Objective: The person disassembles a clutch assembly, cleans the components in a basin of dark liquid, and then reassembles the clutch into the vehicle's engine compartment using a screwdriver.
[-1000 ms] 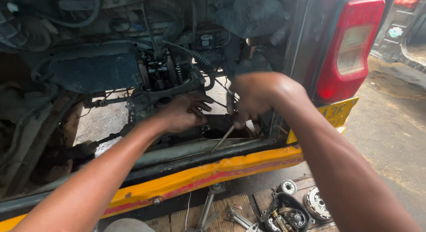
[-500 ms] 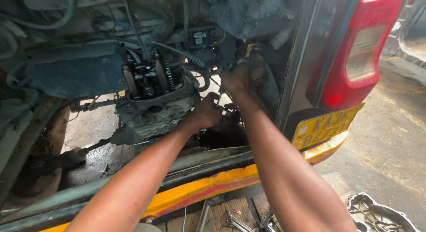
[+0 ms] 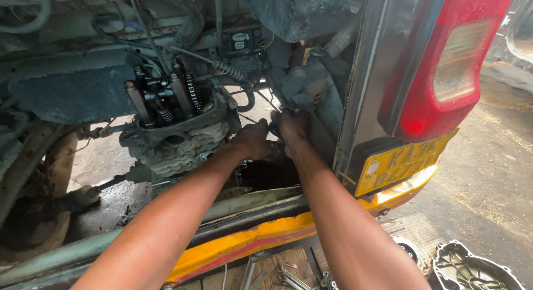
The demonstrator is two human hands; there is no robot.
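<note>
Both my arms reach into the open rear engine bay of a small vehicle. My left hand (image 3: pixel 252 140), dark with grease, sits just right of the exposed engine head (image 3: pixel 172 120), whose rocker arms and springs are uncovered. Its fingers curl down into a dark gap. My right hand (image 3: pixel 293 129) touches it on the right, fingers tucked under a grey metal housing (image 3: pixel 302 82) with hoses. Whatever either hand grips is hidden by the fingers and shadow.
A red tail light (image 3: pixel 444 62) and a yellow number plate (image 3: pixel 400 162) stand close on the right. A yellow bumper rail (image 3: pixel 250 243) crosses below my arms. Spanners (image 3: pixel 288 279) and a metal engine cover (image 3: pixel 472 268) lie on the ground. Cables and hoses hang above.
My view has moved closer and lower into the bay. Both hands have gone deeper and to the right, from in front of the engine to the gap beside it, and now touch.
</note>
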